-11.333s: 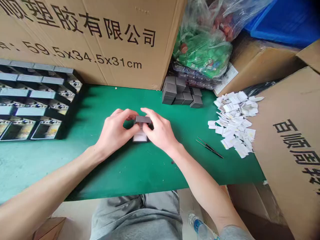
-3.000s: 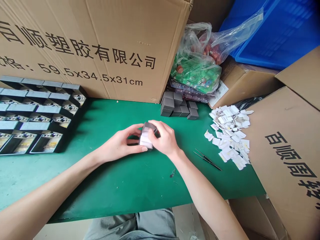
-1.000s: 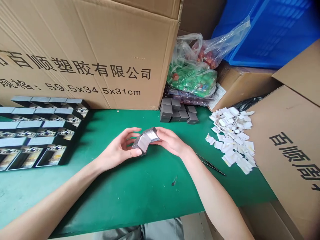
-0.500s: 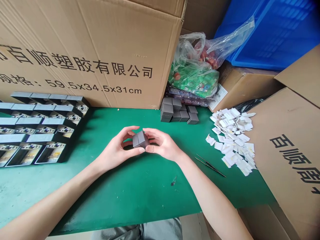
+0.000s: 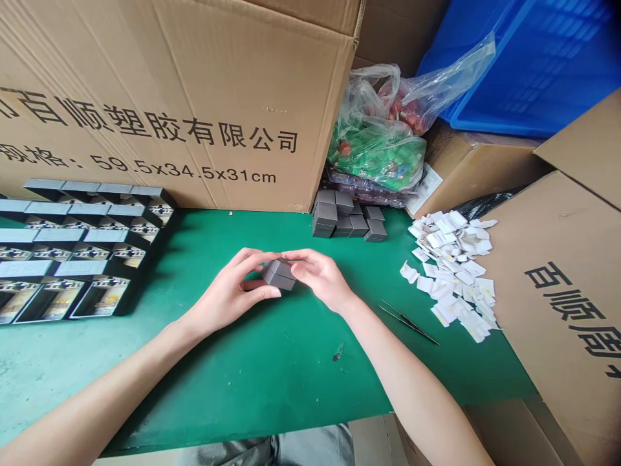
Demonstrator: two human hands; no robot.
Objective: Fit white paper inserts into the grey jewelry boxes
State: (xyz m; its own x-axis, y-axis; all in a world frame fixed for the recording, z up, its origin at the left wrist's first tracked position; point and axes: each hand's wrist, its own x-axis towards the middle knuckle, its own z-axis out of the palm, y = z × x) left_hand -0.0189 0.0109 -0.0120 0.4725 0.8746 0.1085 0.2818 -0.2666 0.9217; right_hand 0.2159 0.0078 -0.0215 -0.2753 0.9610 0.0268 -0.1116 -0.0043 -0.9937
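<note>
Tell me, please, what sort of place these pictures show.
Probably a workshop or small factory. A pile of small dark grey boxes, slim metal tweezers and a large printed brown cardboard carton, all on one flat green tabletop, suggest this.

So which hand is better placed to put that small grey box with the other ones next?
Probably the right hand: it is at the small grey box, and the other grey boxes stand ahead on its side. The left hand, also at the box, is farther from them.

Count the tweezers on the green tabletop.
1 pair: the tweezers lie to the right of the right hand, near the pile of white pieces. Others could be hidden under that pile.
</note>
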